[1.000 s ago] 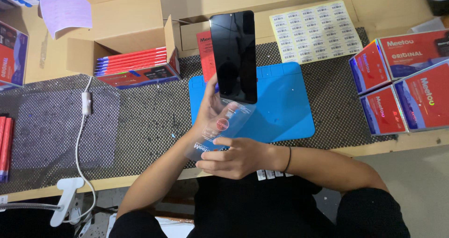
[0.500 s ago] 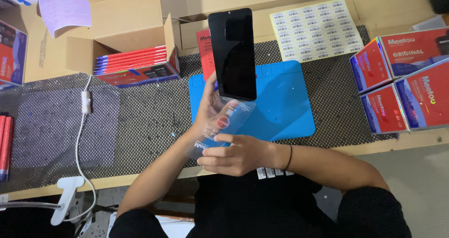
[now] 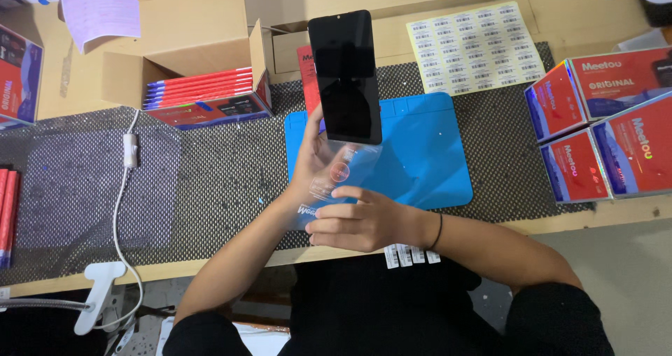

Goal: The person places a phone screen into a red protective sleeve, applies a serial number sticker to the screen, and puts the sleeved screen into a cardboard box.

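Two hands met above the blue mat (image 3: 427, 153): your right hand (image 3: 364, 223), nearest you, pinched the clear sleeve (image 3: 336, 181), while your left hand (image 3: 318, 163) gripped the black phone (image 3: 346, 76) upright, half out. That slick sleeve likely risked the phone slipping and striking the mat or the red boxes (image 3: 602, 132) beyond.

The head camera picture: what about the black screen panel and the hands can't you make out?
- Lower end of the black screen panel: inside the clear sleeve, blurred by glare.
- Left hand grip: its fingers lie behind panel and sleeve.
- Small print on the label sheet: too small.
- Red boxes: cut off by the right edge.
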